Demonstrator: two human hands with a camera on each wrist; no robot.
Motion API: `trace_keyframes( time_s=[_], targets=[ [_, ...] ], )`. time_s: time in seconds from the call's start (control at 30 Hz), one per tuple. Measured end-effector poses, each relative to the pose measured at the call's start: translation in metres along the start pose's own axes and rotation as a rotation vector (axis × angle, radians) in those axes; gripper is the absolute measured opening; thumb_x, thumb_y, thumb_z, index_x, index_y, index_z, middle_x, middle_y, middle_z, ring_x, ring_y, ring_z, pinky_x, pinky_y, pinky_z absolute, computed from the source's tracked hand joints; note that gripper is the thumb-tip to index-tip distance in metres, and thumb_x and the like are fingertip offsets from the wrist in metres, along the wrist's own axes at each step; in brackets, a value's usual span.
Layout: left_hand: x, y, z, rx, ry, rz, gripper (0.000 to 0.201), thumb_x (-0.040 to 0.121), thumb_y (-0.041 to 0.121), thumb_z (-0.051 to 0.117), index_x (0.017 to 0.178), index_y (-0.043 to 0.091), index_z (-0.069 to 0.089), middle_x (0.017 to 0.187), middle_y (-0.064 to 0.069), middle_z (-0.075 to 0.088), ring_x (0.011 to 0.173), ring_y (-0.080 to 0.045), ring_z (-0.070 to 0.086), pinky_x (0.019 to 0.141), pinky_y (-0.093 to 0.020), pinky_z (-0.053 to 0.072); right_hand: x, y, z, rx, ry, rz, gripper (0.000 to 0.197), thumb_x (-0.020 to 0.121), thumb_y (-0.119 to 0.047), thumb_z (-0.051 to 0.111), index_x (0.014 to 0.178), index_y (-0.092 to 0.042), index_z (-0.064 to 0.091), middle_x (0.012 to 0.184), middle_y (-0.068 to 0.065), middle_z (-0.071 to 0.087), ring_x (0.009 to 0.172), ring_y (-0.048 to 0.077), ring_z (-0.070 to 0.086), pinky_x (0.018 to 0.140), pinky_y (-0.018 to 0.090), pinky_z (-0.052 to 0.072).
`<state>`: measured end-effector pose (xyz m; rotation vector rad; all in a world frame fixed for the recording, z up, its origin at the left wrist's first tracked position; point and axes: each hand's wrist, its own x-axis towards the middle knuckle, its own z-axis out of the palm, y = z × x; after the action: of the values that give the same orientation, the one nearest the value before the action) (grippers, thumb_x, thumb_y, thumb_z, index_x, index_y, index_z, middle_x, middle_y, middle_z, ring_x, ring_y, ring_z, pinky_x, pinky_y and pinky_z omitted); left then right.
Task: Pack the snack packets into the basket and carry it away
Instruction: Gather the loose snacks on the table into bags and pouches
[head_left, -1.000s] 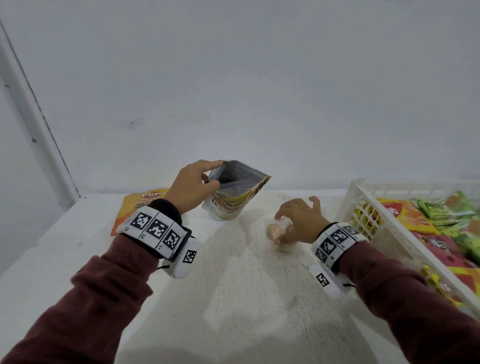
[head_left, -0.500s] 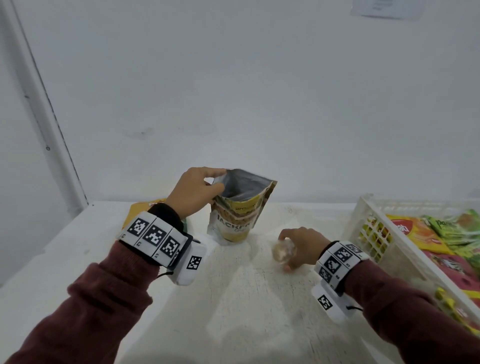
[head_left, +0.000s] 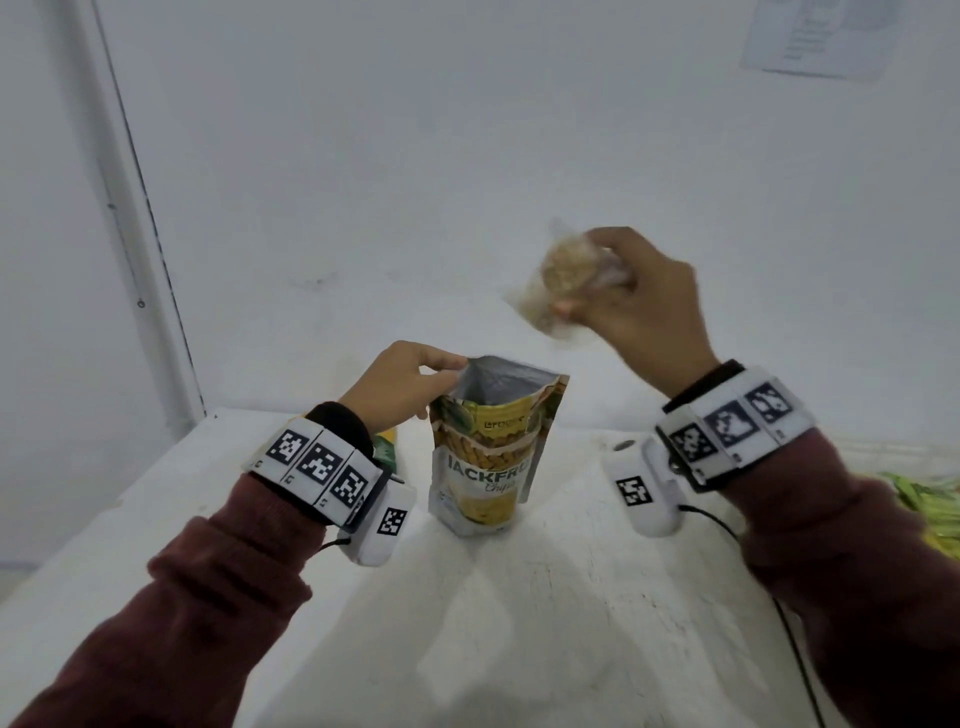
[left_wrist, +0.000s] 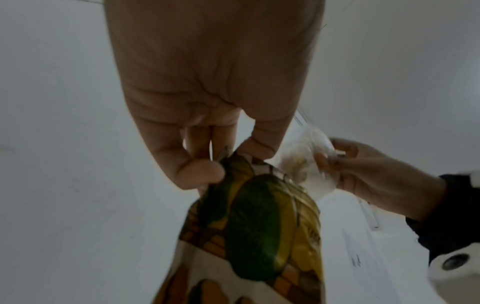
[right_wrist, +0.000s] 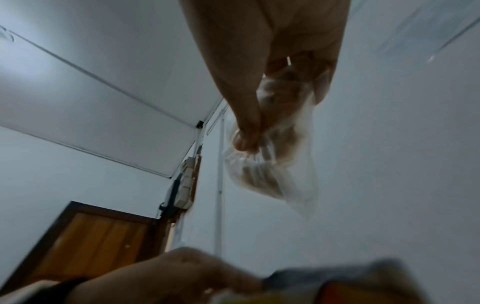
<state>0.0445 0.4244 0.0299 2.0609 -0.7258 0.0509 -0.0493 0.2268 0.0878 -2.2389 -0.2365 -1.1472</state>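
Note:
A yellow jackfruit chips pouch (head_left: 488, 457) stands upright on the white table (head_left: 571, 597), its top open and silver inside. My left hand (head_left: 410, 384) pinches the pouch's upper left rim; the left wrist view shows thumb and fingers on the pouch (left_wrist: 259, 222). My right hand (head_left: 639, 306) is raised above and right of the pouch, gripping a small clear plastic bag (head_left: 566, 280) of brown snack pieces. In the right wrist view the clear bag (right_wrist: 275, 164) hangs from the pinching fingers (right_wrist: 246, 123). The basket is out of frame.
Green snack packets (head_left: 930, 499) show at the right edge. Another orange-green packet (head_left: 387, 449) lies behind my left wrist. A white wall rises just behind the table, with a paper sheet (head_left: 815, 36) on it. A wooden door (right_wrist: 91, 246) appears in the right wrist view.
My right hand lifted the clear bag off the table and up above the pouch's right side. The left hand kept holding the open pouch upright. The head view tilted upward, away from the basket.

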Motion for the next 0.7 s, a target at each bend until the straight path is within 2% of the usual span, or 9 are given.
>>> trace_keyframes(
  time_s=[0.07, 0.17, 0.23, 0.37, 0.43, 0.47, 0.57, 0.63, 0.7],
  targets=[
    [0.001, 0.0, -0.001, 0.008, -0.017, 0.011, 0.029, 0.088, 0.011, 0.05, 0.112, 0.014, 0.065, 0.105, 0.003, 0.062, 0.054, -0.006, 0.049, 0.05, -0.015, 0.043, -0.003, -0.005, 0.026, 0.081, -0.117, -0.041, 0.059, 0.07, -0.019, 0.078, 0.12, -0.024, 0.047, 0.087, -0.008, 0.068, 0.075, 0.009, 0.068, 0.072, 0.02, 0.056],
    [0.004, -0.003, -0.005, 0.01, -0.063, 0.038, 0.018, 0.09, 0.014, 0.051, 0.096, 0.018, 0.068, 0.104, 0.001, 0.064, 0.067, -0.003, 0.051, 0.055, -0.017, 0.039, -0.014, 0.006, 0.06, 0.113, -0.246, -0.035, 0.058, 0.073, -0.019, 0.076, 0.119, -0.021, 0.042, 0.081, -0.008, 0.064, 0.076, 0.015, 0.069, 0.065, 0.033, 0.06],
    [0.005, -0.008, -0.005, 0.017, -0.034, 0.043, 0.016, 0.09, 0.016, 0.052, 0.092, 0.021, 0.067, 0.103, 0.003, 0.062, 0.075, -0.001, 0.052, 0.059, -0.015, 0.037, -0.02, 0.019, 0.069, 0.103, -0.283, -0.018, 0.054, 0.071, -0.03, 0.075, 0.115, -0.021, 0.045, 0.089, -0.007, 0.063, 0.08, 0.018, 0.068, 0.065, 0.035, 0.058],
    [0.007, -0.018, 0.0, 0.024, 0.126, 0.105, 0.017, 0.087, 0.021, 0.06, 0.103, 0.021, 0.067, 0.11, 0.0, 0.055, 0.094, -0.017, 0.054, 0.075, -0.02, 0.041, -0.02, 0.035, 0.069, 0.018, -0.39, -0.048, 0.049, 0.075, -0.039, 0.064, 0.117, -0.02, 0.048, 0.1, 0.001, 0.065, 0.085, 0.021, 0.065, 0.064, 0.036, 0.056],
    [0.002, -0.017, 0.006, 0.028, 0.21, 0.221, 0.032, 0.087, 0.028, 0.058, 0.116, 0.017, 0.06, 0.115, 0.0, 0.051, 0.099, -0.015, 0.05, 0.08, -0.02, 0.039, -0.018, 0.038, 0.067, -0.021, -0.452, -0.084, 0.051, 0.078, -0.044, 0.054, 0.122, -0.018, 0.047, 0.103, -0.005, 0.06, 0.086, 0.017, 0.059, 0.066, 0.026, 0.051],
    [-0.001, -0.015, 0.008, 0.039, 0.207, 0.296, 0.043, 0.084, 0.037, 0.055, 0.122, 0.016, 0.056, 0.119, 0.003, 0.05, 0.103, -0.011, 0.047, 0.084, -0.019, 0.037, -0.017, 0.039, 0.066, -0.035, -0.483, -0.094, 0.051, 0.08, -0.043, 0.05, 0.124, -0.017, 0.047, 0.105, -0.007, 0.055, 0.089, 0.015, 0.056, 0.069, 0.023, 0.046],
    [-0.005, -0.015, 0.01, 0.196, 0.083, 0.453, 0.077, 0.072, 0.061, 0.048, 0.137, 0.021, 0.04, 0.131, 0.012, 0.041, 0.119, 0.0, 0.034, 0.096, -0.011, 0.025, -0.017, 0.045, 0.06, -0.059, -0.528, -0.103, 0.057, 0.083, -0.052, 0.04, 0.128, -0.018, 0.047, 0.111, -0.007, 0.056, 0.097, 0.012, 0.052, 0.082, 0.029, 0.043],
    [-0.002, -0.019, 0.008, 0.347, 0.05, 0.501, 0.095, 0.063, 0.068, 0.052, 0.142, 0.02, 0.031, 0.142, 0.007, 0.033, 0.126, 0.0, 0.024, 0.106, -0.018, 0.019, -0.019, 0.049, 0.056, -0.107, -0.515, -0.15, 0.067, 0.077, -0.063, 0.039, 0.127, -0.02, 0.05, 0.116, -0.003, 0.06, 0.103, 0.013, 0.053, 0.09, 0.031, 0.042],
    [0.001, -0.024, 0.008, 0.478, 0.022, 0.535, 0.101, 0.059, 0.071, 0.053, 0.143, 0.021, 0.029, 0.149, -0.001, 0.029, 0.133, -0.008, 0.023, 0.112, -0.029, 0.016, -0.021, 0.052, 0.054, -0.183, -0.491, -0.243, 0.079, 0.071, -0.076, 0.04, 0.125, -0.021, 0.054, 0.123, 0.001, 0.057, 0.114, 0.016, 0.049, 0.096, 0.031, 0.036]
  ],
)
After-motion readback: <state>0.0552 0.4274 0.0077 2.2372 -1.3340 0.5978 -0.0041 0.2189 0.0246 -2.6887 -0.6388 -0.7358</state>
